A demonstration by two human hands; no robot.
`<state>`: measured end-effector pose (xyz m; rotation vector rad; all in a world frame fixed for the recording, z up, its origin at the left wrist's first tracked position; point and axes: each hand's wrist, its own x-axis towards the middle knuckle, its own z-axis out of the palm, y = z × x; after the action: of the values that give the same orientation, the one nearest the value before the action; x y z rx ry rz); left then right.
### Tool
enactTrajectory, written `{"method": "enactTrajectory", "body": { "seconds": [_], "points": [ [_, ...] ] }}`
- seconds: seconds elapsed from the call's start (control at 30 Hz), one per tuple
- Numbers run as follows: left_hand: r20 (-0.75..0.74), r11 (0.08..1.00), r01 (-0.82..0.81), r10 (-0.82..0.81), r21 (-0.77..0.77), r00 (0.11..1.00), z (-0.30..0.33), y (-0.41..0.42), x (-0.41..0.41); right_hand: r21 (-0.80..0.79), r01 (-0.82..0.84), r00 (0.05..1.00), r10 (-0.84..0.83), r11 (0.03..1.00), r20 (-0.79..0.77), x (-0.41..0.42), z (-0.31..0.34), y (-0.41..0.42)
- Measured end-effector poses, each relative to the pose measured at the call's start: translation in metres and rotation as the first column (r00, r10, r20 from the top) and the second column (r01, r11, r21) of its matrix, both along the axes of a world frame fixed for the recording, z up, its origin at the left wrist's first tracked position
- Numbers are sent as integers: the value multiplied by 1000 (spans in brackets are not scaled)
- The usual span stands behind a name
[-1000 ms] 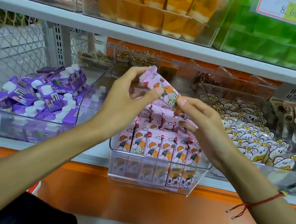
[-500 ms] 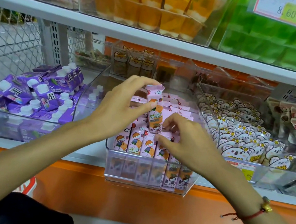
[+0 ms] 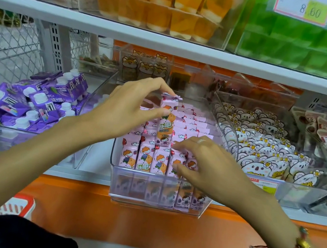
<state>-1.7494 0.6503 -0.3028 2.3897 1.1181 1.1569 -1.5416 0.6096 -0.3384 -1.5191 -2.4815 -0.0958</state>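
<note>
My left hand (image 3: 128, 109) pinches a pink snack packet (image 3: 166, 124) near its crimped top and holds it upright over the clear bin (image 3: 156, 189) of the same pink packets (image 3: 146, 157), which stand in rows. The packet's lower end sits among the second row. My right hand (image 3: 205, 164) lies over the bin's front right part, fingers curled down onto the front-row packets, its fingertips touching their tops. I cannot tell whether it grips one.
A bin of purple spouted pouches (image 3: 33, 101) stands to the left, a bin of white koala packets (image 3: 261, 152) to the right. The white shelf above (image 3: 170, 45) carries orange jelly cups (image 3: 160, 5) and green packs (image 3: 310, 44). A red basket (image 3: 14, 205) sits low left.
The pink packet went from tilted and raised above the bin to upright and lowered into the rows. My right hand let go of its end and dropped onto the front-row packets.
</note>
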Motion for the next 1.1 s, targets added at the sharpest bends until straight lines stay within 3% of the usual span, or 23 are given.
{"method": "enactTrajectory", "body": {
  "seconds": [0.1,0.23,0.37,0.47,0.63,0.73,0.8,0.9,1.0,1.1],
  "points": [
    [9,996,15,-15,-83,1000,3,3,-1,28,8,1000,-7,1000,-23,-2,-2,-1],
    [187,997,-72,77,-30,979,0,8,-6,64,21,996,-16,998,-82,-13,-5,2],
    [309,995,-93,101,-39,946,-2,8,-9,1,-18,999,19,1000,-39,-13,-4,8],
    [295,996,-47,68,-77,953,-3,7,-7,-62,-71,992,64,996,-112,-8,2,9],
    [102,995,26,-16,-95,995,-10,8,-3,-84,-100,985,87,991,-146,-6,6,7],
    [-73,980,61,-76,-192,994,-11,16,1,-83,-100,982,85,992,-167,-5,7,7],
    [-353,989,13,-65,-149,934,-15,20,9,-69,-89,983,76,994,-169,-5,6,7],
    [-679,999,-27,8,-17,734,-20,26,19,-54,-77,984,68,996,-163,-7,5,7],
    [-736,999,-24,-6,-30,677,-13,28,17,-55,-74,985,64,996,-161,-6,6,6],
    [-613,999,-27,39,28,789,-11,20,12,-4,-51,988,50,999,-149,-1,11,6]
  ]
}}
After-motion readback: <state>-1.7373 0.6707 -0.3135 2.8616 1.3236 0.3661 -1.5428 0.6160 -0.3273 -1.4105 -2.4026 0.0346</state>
